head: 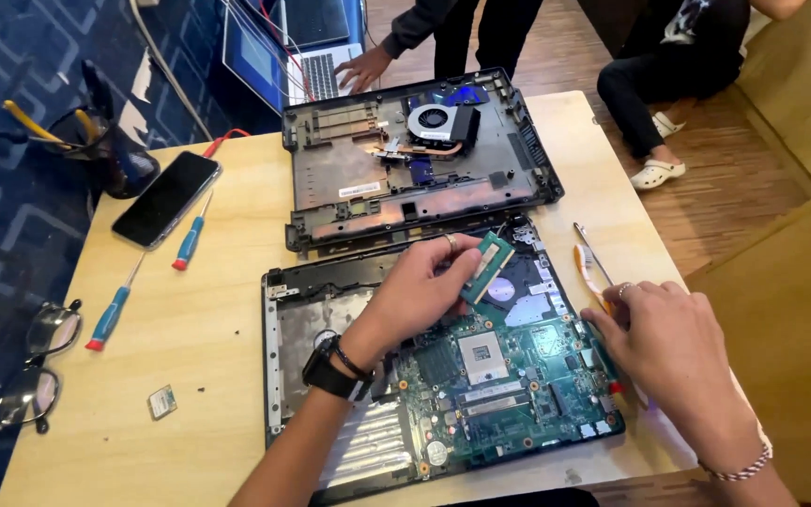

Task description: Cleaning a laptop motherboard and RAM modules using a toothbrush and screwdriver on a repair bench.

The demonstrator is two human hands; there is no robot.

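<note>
1. Wooden table (218,319), pale and bare-topped, on a wood-plank floor (753,178); another person's hand (364,68) on a laptop keyboard at the far edge.
2. Stripped laptop base (415,160) with fan, lying flat beyond the open laptop chassis (293,357); green motherboard (499,385) seated in the near one.
3. Black phone (166,197), two blue-handled screwdrivers (110,314), glasses (39,361) well apart to the left.
4. Left hand (420,291) closed in a pinch on a green memory module (486,268), raised and tilted above the motherboard's upper edge.
5. Right hand (673,352) curled, knuckles up, at the chassis's right edge; grip hidden, cannot tell.
6. Module judged light, stiff, thin, fragile; best held by the short edges, off contacts and chips.
</note>
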